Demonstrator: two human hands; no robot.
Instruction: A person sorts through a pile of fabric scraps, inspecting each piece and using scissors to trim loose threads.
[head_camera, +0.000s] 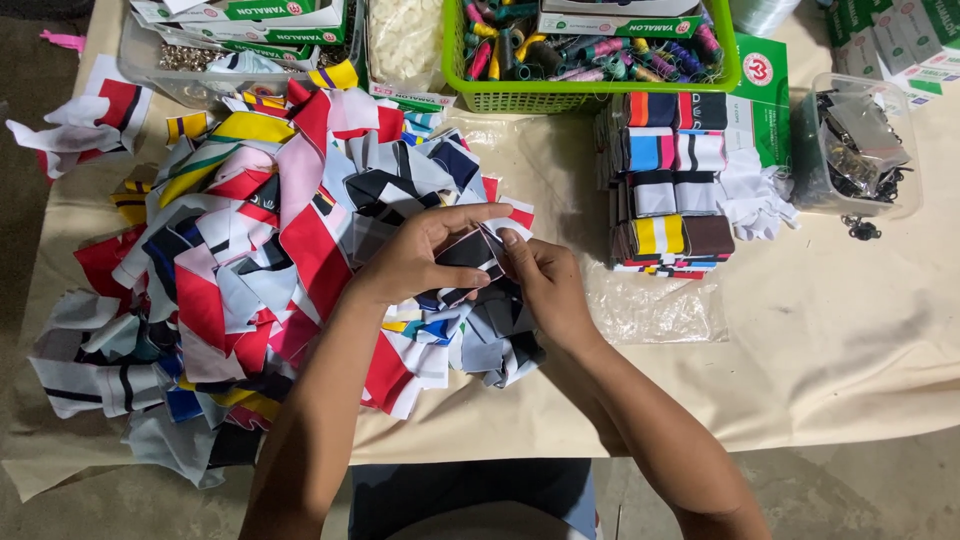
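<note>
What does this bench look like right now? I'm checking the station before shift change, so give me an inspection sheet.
Surface: table under a beige cloth, creased, hanging over the near edge.
Job's things: a small dark fabric piece with a light and red edge, held between both hands above a loose pile of mixed-colour fabric pieces.
Clutter: neat stack of folded striped pieces; green basket of thread spools; clear tub of metal clips; green-and-white boxes; clear plastic sheet.
Hands: left hand and right hand both pinch the piece.
Cables: nothing seen.
Surroundings: bare grey floor.
</note>
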